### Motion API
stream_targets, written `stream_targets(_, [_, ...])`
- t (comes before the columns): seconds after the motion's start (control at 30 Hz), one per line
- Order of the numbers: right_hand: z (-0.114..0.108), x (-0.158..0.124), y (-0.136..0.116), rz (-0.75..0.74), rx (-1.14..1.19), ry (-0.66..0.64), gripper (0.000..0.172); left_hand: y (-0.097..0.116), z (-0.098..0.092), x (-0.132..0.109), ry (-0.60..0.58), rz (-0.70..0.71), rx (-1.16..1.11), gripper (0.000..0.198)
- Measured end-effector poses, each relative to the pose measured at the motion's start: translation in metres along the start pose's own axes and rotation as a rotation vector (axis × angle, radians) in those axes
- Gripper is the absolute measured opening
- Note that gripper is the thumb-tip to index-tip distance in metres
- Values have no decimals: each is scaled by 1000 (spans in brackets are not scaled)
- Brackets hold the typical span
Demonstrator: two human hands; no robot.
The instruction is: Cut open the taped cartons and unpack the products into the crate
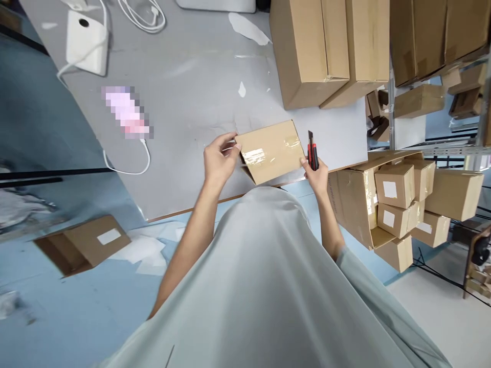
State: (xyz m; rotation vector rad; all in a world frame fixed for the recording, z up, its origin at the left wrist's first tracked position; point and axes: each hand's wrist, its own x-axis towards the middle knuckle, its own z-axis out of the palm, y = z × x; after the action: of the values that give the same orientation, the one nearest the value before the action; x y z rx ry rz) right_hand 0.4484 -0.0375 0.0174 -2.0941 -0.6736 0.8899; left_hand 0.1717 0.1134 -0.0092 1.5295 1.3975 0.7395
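At the near edge of a grey table [184, 117], just in front of the wearer's body, two hands hold one small carton [272, 145]. The left hand [219, 159] pinches its left end, thumb on the top edge and fingers beyond. The right hand [318, 176] grips one red-and-black cutter [313, 157], blade out and pointing away from the body, while its thumb rests against the carton's right corner. Two tall cartons [314, 46] stand side by side at the table's right; one white device [86, 43], one coiled cable [154, 11] and one plugged-in item [126, 112] lie to the left. On the floor are one open box [95, 237] with one white label [108, 236], and, to the right, one large carton [355, 204] with several smaller boxes [395, 186] in and around it.

The small carton is plain brown and tilted, with shiny clear tape on its upper face and a loose flap [248, 175] at its left end.

Its inside and underside are hidden, as are most of the right fingers. Pixelation blurs the plugged-in item, the top border cuts off a grey object [217, 5], and the smaller boxes overlap too much for a sure count.
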Motion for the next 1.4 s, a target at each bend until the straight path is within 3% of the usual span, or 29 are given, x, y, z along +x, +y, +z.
stream_targets(0.13, [0, -6, -1, -24, 7, -88, 52, 38, 9, -1, 13, 110, 219, 46])
stream_targets(0.3, [-6, -1, 7, -13, 21, -186, 50, 86, 76, 5, -225, 258, 347, 55])
stream_targets(0.37, [-9, 2, 10, -20, 4, -217, 51, 91, 99, 7, -279, 282, 369, 56])
stream_targets(0.43, [-13, 3, 11, -42, -35, -230, 53, 90, 109, 7, -290, 272, 384, 52])
stream_targets(0.7, [-36, -2, -16, -254, -260, -320, 63, 87, 101, 5, -295, 193, 374, 53])
stream_targets(1.13, [-18, -11, -21, -204, -496, -353, 69, 78, 104, 3, -279, 187, 294, 56])
stream_targets(1.4, [3, -22, -52, -119, -717, -321, 69, 74, 105, -1, -264, 224, 295, 57])
